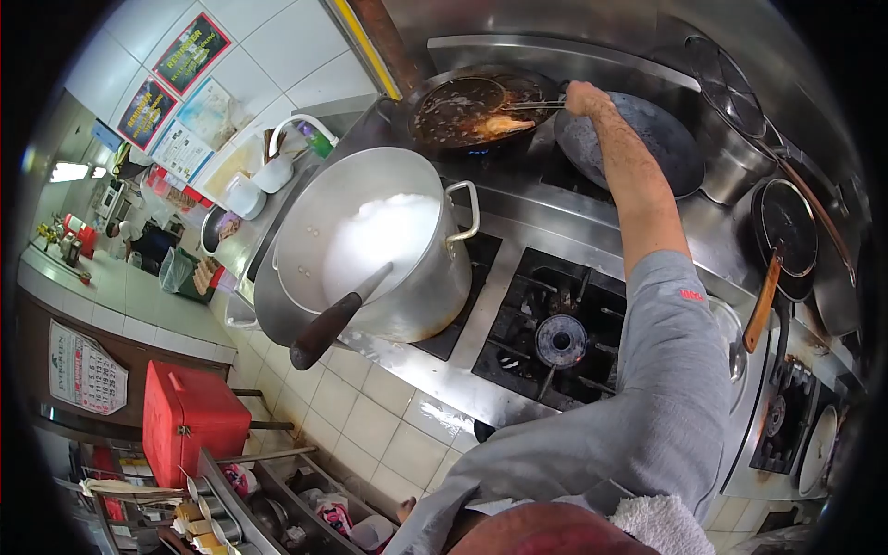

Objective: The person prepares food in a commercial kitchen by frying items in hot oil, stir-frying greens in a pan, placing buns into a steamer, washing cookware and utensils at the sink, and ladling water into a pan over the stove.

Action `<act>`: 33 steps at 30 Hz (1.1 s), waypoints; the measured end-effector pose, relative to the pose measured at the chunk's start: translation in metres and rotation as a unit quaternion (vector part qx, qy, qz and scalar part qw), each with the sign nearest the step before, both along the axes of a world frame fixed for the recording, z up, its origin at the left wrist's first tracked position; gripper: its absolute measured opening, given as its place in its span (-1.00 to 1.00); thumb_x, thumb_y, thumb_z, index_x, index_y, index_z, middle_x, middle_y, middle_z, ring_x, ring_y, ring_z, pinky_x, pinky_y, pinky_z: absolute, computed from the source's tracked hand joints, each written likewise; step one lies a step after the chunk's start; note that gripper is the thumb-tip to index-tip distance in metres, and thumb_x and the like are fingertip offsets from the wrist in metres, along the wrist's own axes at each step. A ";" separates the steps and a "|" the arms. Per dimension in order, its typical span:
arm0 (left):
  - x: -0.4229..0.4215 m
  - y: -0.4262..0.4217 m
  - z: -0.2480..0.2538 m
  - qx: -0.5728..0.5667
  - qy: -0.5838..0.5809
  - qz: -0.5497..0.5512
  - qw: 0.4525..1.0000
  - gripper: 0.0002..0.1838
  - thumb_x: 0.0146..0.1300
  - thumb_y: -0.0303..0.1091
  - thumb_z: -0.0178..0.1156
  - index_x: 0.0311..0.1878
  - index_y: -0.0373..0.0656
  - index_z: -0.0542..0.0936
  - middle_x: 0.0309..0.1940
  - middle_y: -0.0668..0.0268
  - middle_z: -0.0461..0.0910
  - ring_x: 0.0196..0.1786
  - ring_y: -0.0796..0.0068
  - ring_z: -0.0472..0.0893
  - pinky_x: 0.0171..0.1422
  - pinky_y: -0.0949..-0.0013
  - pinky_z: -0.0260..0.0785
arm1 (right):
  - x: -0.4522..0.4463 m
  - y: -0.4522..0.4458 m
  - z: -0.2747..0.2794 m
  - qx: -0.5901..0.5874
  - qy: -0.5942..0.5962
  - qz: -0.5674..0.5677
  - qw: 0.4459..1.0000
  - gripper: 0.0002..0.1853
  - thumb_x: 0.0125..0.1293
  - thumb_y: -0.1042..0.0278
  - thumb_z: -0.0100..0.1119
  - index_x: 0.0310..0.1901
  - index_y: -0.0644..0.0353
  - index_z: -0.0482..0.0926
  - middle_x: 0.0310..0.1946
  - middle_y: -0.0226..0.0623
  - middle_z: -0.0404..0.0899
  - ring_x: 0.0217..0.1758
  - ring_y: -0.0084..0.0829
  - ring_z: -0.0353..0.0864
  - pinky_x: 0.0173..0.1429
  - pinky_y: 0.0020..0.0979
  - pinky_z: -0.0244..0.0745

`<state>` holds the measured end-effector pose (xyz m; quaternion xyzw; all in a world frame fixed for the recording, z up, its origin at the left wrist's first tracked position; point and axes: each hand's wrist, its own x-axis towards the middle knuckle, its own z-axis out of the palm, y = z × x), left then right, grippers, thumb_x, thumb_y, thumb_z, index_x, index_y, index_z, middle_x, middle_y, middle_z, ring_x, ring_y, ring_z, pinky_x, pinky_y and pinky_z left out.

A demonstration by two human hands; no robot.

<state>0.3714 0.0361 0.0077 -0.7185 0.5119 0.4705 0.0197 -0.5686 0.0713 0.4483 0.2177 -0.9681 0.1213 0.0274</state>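
My right hand [588, 98] is closed around the thin metal handle of a round strainer [536, 104], reaching over the far burners. The strainer's rim and wire dip into a wok [444, 139] of dark bubbling oil. A golden-brown piece of food [502, 125] lies in the oil near the handle; its kind is unclear. Beneath the wok a blue flame shows. Just under my right wrist sits a second, dark wok [638, 139]. Only a small patch of my left hand [406, 509] appears beside my grey shirt, low in the view, with its fingers hidden.
A large aluminium pot [370, 166] holds white foamy contents, and a dark-handled utensil [328, 328] leans out of it. A gas burner [561, 340] lies nearer me. Pans and a steel pot [735, 176] stand at right. A red cooler box [190, 416] is at lower left.
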 end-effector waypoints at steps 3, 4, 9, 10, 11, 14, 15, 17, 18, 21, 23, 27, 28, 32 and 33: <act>-0.006 -0.006 0.014 -0.002 0.029 0.045 0.999 -0.53 0.16 -0.12 0.12 -0.03 -0.34 0.44 -0.23 0.16 0.54 -0.32 0.31 0.56 -0.25 0.21 0.43 | 0.002 -0.005 0.025 -0.037 -0.050 0.040 0.997 -0.78 -0.09 0.38 0.24 -0.38 0.31 0.59 -0.40 -0.03 0.59 -0.26 -0.15 0.61 -0.18 -0.24 0.48; -0.025 -0.008 0.035 0.008 0.041 0.069 0.997 -0.52 0.16 -0.15 0.13 0.00 -0.35 0.40 -0.23 0.16 0.52 -0.34 0.33 0.56 -0.31 0.23 0.42 | 0.005 -0.007 0.032 -0.037 -0.049 0.038 0.997 -0.78 -0.09 0.38 0.24 -0.38 0.31 0.59 -0.40 -0.03 0.59 -0.26 -0.15 0.61 -0.18 -0.24 0.48; -0.068 -0.021 0.061 0.021 0.065 0.072 0.995 -0.50 0.15 -0.19 0.13 0.04 -0.35 0.32 -0.29 0.17 0.50 -0.44 0.38 0.53 -0.46 0.29 0.38 | 0.032 -0.003 0.044 -0.138 -0.340 0.060 0.928 -0.75 -0.02 0.36 0.29 -0.65 0.27 0.43 -0.78 -0.34 0.37 -0.77 -0.50 0.32 -0.65 -0.44 0.31; -0.068 -0.023 0.056 0.035 0.069 0.063 0.995 -0.51 0.15 -0.20 0.13 0.04 -0.35 0.33 -0.28 0.16 0.50 -0.43 0.38 0.53 -0.46 0.29 0.38 | 0.033 -0.001 0.037 -0.218 -0.424 0.081 0.875 -0.75 0.04 0.37 0.26 -0.63 0.24 0.42 -0.78 -0.37 0.38 -0.76 -0.56 0.32 -0.67 -0.55 0.28; -0.069 -0.024 0.053 0.049 0.073 0.054 0.995 -0.52 0.15 -0.21 0.13 0.04 -0.35 0.33 -0.28 0.16 0.50 -0.43 0.37 0.53 -0.46 0.29 0.38 | 0.028 -0.004 0.023 -0.273 -0.495 0.079 0.821 -0.85 0.14 0.45 0.15 -0.53 0.26 0.45 -0.71 -0.35 0.45 -0.75 -0.61 0.33 -0.69 -0.64 0.22; -0.074 -0.023 0.048 0.043 0.069 0.038 0.996 -0.50 0.15 -0.20 0.13 0.05 -0.35 0.32 -0.28 0.16 0.49 -0.41 0.35 0.54 -0.44 0.25 0.38 | 0.022 -0.011 -0.007 -0.382 -0.566 0.080 0.726 -0.91 0.16 0.52 0.08 -0.47 0.28 0.47 -0.65 -0.33 0.48 -0.73 -0.62 0.36 -0.69 -0.62 0.22; -0.074 -0.024 0.046 0.044 0.071 0.037 0.996 -0.50 0.15 -0.20 0.13 0.05 -0.35 0.32 -0.28 0.16 0.49 -0.41 0.35 0.54 -0.44 0.25 0.38 | 0.029 -0.010 -0.010 -0.416 -0.565 0.060 0.709 -0.95 0.17 0.58 0.01 -0.43 0.26 0.43 -0.61 -0.30 0.47 -0.72 -0.65 0.34 -0.69 -0.62 0.20; -0.076 -0.025 0.042 0.045 0.067 0.033 0.996 -0.50 0.15 -0.20 0.13 0.05 -0.36 0.32 -0.29 0.17 0.49 -0.40 0.33 0.54 -0.44 0.24 0.38 | 0.040 -0.008 -0.012 -0.454 -0.556 0.064 0.693 -0.95 0.17 0.60 -0.01 -0.42 0.24 0.39 -0.60 -0.29 0.45 -0.73 -0.66 0.30 -0.70 -0.62 0.17; -0.075 -0.025 0.036 0.046 0.068 0.032 0.996 -0.50 0.15 -0.20 0.13 0.05 -0.36 0.32 -0.29 0.17 0.49 -0.40 0.33 0.54 -0.44 0.24 0.38 | 0.046 -0.007 -0.013 -0.491 -0.547 0.069 0.674 -0.92 0.16 0.63 -0.04 -0.40 0.22 0.35 -0.59 -0.27 0.43 -0.74 -0.68 0.26 -0.70 -0.62 0.14; -0.073 -0.023 0.030 0.026 0.096 0.084 0.991 -0.48 0.14 -0.19 0.14 0.07 -0.34 0.31 -0.27 0.17 0.49 -0.39 0.31 0.54 -0.43 0.23 0.38 | 0.064 0.001 -0.004 -0.507 -0.511 0.073 0.690 -0.84 0.15 0.66 -0.09 -0.40 0.11 0.26 -0.59 -0.32 0.34 -0.77 -0.67 0.10 -0.71 -0.58 -0.03; -0.075 -0.029 0.034 0.040 0.106 0.056 0.992 -0.46 0.13 -0.17 0.15 0.09 -0.31 0.29 -0.24 0.16 0.48 -0.35 0.30 0.54 -0.42 0.22 0.38 | 0.079 0.014 0.006 -0.509 -0.479 0.081 0.711 -0.82 0.14 0.65 -0.10 -0.41 0.08 0.25 -0.61 -0.35 0.31 -0.77 -0.67 0.06 -0.71 -0.57 -0.07; -0.079 -0.033 0.035 0.037 0.091 0.049 0.994 -0.46 0.13 -0.17 0.14 0.09 -0.28 0.28 -0.22 0.15 0.48 -0.33 0.30 0.54 -0.42 0.21 0.37 | 0.105 0.056 0.026 -0.500 -0.384 0.089 0.771 -0.84 0.09 0.60 -0.14 -0.42 0.03 0.23 -0.63 -0.42 0.26 -0.78 -0.67 0.02 -0.72 -0.55 -0.16; -0.079 -0.035 0.034 0.039 0.084 0.041 0.995 -0.46 0.13 -0.16 0.14 0.09 -0.28 0.28 -0.23 0.16 0.48 -0.33 0.31 0.54 -0.43 0.22 0.37 | 0.109 0.067 0.030 -0.488 -0.368 0.103 0.785 -0.85 0.07 0.58 -0.15 -0.42 0.03 0.23 -0.63 -0.44 0.25 -0.78 -0.67 0.01 -0.72 -0.55 -0.17; -0.084 -0.037 0.043 0.043 0.071 0.021 0.996 -0.47 0.13 -0.16 0.13 0.08 -0.28 0.29 -0.26 0.18 0.47 -0.36 0.33 0.53 -0.44 0.25 0.35 | 0.137 0.111 0.049 -0.451 -0.320 0.086 0.829 -0.87 0.07 0.56 -0.16 -0.44 0.02 0.22 -0.65 -0.47 0.22 -0.79 -0.70 -0.03 -0.73 -0.56 -0.21; -0.083 -0.037 0.042 0.045 0.072 0.021 0.996 -0.47 0.13 -0.16 0.13 0.08 -0.28 0.29 -0.26 0.18 0.47 -0.36 0.33 0.53 -0.44 0.25 0.35 | 0.144 0.121 0.053 -0.430 -0.307 0.079 0.845 -0.89 0.09 0.53 -0.17 -0.44 0.03 0.25 -0.66 -0.49 0.21 -0.78 -0.69 -0.04 -0.71 -0.55 -0.20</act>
